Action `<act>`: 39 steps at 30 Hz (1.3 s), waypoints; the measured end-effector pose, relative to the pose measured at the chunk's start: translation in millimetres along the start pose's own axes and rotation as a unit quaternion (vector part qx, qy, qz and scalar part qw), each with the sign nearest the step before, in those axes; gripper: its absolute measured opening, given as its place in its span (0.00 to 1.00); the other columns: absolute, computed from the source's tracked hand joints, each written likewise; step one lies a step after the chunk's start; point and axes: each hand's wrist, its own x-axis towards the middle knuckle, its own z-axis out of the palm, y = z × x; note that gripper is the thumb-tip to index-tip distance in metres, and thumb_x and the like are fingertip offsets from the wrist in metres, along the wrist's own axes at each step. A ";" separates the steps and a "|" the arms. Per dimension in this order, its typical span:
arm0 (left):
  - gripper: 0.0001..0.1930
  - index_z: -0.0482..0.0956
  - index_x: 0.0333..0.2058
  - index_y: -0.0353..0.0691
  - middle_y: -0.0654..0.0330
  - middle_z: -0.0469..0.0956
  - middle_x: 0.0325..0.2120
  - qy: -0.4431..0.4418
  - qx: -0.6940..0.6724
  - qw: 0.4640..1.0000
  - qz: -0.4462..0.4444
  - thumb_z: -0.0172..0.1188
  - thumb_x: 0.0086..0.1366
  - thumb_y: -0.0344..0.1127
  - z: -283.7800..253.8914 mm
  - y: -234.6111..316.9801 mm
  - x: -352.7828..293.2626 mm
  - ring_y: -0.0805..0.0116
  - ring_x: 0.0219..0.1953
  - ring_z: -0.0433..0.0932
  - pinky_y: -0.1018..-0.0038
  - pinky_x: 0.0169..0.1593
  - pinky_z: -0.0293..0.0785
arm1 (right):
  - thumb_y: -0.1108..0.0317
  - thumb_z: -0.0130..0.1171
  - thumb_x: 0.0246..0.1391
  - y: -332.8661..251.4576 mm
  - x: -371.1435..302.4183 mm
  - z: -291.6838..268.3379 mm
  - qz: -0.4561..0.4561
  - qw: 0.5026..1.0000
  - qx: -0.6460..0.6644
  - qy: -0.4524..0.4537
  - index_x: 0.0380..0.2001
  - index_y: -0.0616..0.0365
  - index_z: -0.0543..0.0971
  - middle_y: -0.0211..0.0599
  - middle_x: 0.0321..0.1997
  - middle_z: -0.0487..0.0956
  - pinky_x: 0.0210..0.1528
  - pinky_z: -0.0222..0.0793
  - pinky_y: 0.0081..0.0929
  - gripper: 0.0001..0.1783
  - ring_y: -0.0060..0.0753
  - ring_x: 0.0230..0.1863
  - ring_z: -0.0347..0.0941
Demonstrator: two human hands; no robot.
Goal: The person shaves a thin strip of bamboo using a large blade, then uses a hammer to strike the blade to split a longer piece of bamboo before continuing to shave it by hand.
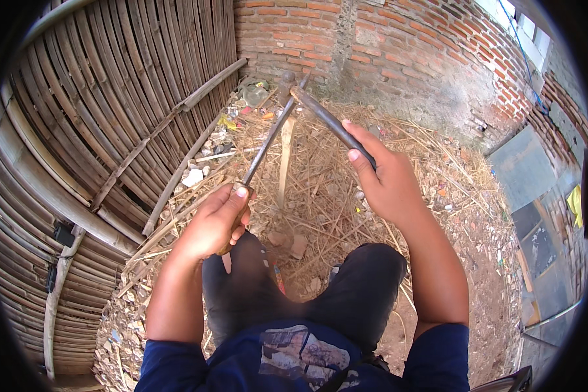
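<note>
My left hand [221, 221] is closed around the brown handle of a long knife [266, 149], its narrow blade slanting up and to the right. My right hand [387, 175] grips the dark, rod-like handle of a hammer [336, 125]. A rounded grey metal head shows at the handle's far end, though the joint is hard to make out. The blade's far part crosses beside this head. Below the crossing, a pale wooden stick [285, 160] extends down toward the ground; its upper end is close to the blade. Whether they touch I cannot tell.
Straw, splinters and stones cover the ground [451, 215]. A bamboo slat wall [130, 85] rises at the left, a brick wall [405, 52] ahead. Grey sheets [524, 168] lean at the right. My knees are bent just below my hands.
</note>
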 end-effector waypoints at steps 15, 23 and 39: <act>0.21 0.72 0.47 0.37 0.64 0.69 0.24 0.019 -0.021 1.000 -0.002 0.44 0.76 0.51 -6.2 -3.0 -0.9 0.76 0.19 0.64 0.79 0.23 0.61 | 0.60 0.52 0.67 2.1 -11.0 10.3 -0.052 0.997 -0.056 0.008 0.69 0.39 0.65 0.45 0.35 0.82 0.32 0.72 0.35 0.28 0.38 0.27 0.78; 0.20 0.72 0.46 0.36 0.64 0.69 0.24 0.020 -0.026 0.999 0.007 0.44 0.76 0.50 -9.2 -6.8 -7.2 0.76 0.18 0.65 0.79 0.22 0.61 | 0.60 0.51 0.68 -13.8 -15.7 2.0 -0.157 0.974 0.035 0.160 0.69 0.45 0.64 0.46 0.51 0.81 0.34 0.72 0.30 0.28 0.39 0.32 0.81; 0.21 0.71 0.47 0.35 0.62 0.69 0.24 0.040 -0.054 0.998 0.016 0.44 0.76 0.50 -19.3 -18.2 -6.1 0.74 0.18 0.65 0.78 0.22 0.62 | 0.57 0.53 0.66 24.6 -25.5 36.2 0.081 0.990 -0.001 -0.112 0.67 0.25 0.67 0.44 0.30 0.82 0.35 0.73 0.35 0.27 0.41 0.25 0.77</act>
